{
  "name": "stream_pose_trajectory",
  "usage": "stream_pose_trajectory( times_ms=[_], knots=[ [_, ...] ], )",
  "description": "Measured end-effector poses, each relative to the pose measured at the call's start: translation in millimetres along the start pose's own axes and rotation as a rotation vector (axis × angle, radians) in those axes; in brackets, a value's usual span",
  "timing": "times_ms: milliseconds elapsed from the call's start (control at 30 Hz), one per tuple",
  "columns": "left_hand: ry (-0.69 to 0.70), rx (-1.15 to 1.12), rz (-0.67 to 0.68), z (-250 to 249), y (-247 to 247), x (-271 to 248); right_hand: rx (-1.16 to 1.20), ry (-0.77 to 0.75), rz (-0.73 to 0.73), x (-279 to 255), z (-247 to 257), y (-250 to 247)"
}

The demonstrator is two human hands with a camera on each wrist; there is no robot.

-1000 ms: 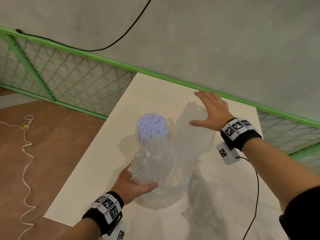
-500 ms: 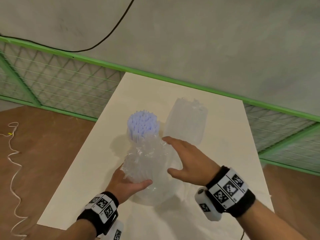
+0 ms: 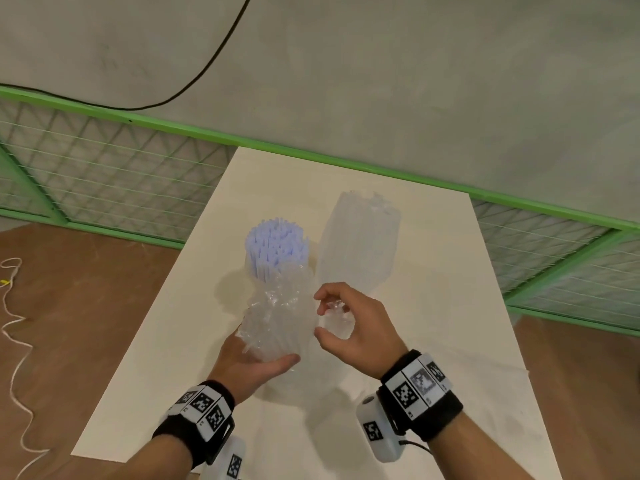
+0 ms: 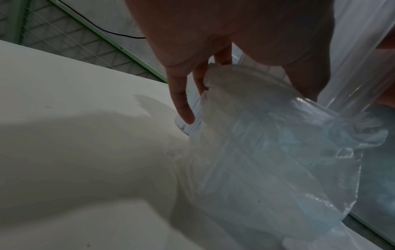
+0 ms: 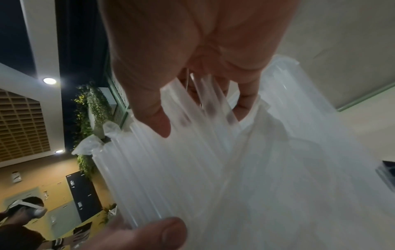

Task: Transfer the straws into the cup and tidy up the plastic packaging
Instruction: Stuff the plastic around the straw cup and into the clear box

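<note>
A bundle of pale blue-white straws stands upright on the white table, its lower half wrapped in crumpled clear plastic packaging. My left hand grips the wrapped bundle near its base; in the left wrist view the fingers curl around the packaging. On the bundle's right side my right hand pinches a fold of the clear plastic. The right wrist view shows that hand closed on plastic against the straws. No cup is plainly visible.
A second clear plastic bag lies flat on the table behind the bundle. A green mesh fence runs along the table's far side. A white cord trails on the brown floor at left. Another person shows in the right wrist view.
My right hand came back from the flat bag at the far side to the bundle and closed its fingers on the plastic. The left hand kept its grip.
</note>
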State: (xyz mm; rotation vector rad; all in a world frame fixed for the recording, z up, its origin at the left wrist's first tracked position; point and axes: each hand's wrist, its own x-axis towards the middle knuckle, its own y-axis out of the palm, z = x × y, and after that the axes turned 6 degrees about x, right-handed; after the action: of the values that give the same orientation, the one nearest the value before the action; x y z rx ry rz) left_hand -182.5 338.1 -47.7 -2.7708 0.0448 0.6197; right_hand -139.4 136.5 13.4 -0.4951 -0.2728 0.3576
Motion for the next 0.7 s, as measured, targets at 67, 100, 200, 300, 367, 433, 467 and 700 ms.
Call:
stream_pose_trajectory(
  times_ms=[67,100,200,300,367,433,467,700],
  knots=[
    [0.012,0.025,-0.001,0.4,0.3,0.0,0.005,-0.036,-0.061,-2.2,-1.4,5.0],
    [0.016,0.036,0.002,0.8,0.9,0.1,-0.002,-0.060,-0.087,-3.3,-2.4,7.7],
    [0.024,0.033,-0.008,1.3,1.7,0.4,-0.007,-0.065,-0.130,-7.6,-3.3,15.7],
    [0.045,0.028,-0.013,3.8,2.5,1.9,0.025,0.000,-0.173,-10.3,-2.8,22.3],
    [0.054,0.028,-0.024,4.8,3.3,1.6,0.042,0.016,-0.205,-9.9,-3.0,25.3],
    [0.059,0.019,-0.035,4.4,3.0,1.3,0.025,-0.036,-0.237,-9.1,-2.8,27.2],
    [0.057,0.020,-0.033,3.8,2.8,1.0,0.008,-0.076,-0.260,-9.0,-2.6,27.5],
    [0.052,-0.007,-0.019,6.4,3.8,4.0,0.063,-0.181,-0.270,-21.8,-0.5,27.8]
  ],
)
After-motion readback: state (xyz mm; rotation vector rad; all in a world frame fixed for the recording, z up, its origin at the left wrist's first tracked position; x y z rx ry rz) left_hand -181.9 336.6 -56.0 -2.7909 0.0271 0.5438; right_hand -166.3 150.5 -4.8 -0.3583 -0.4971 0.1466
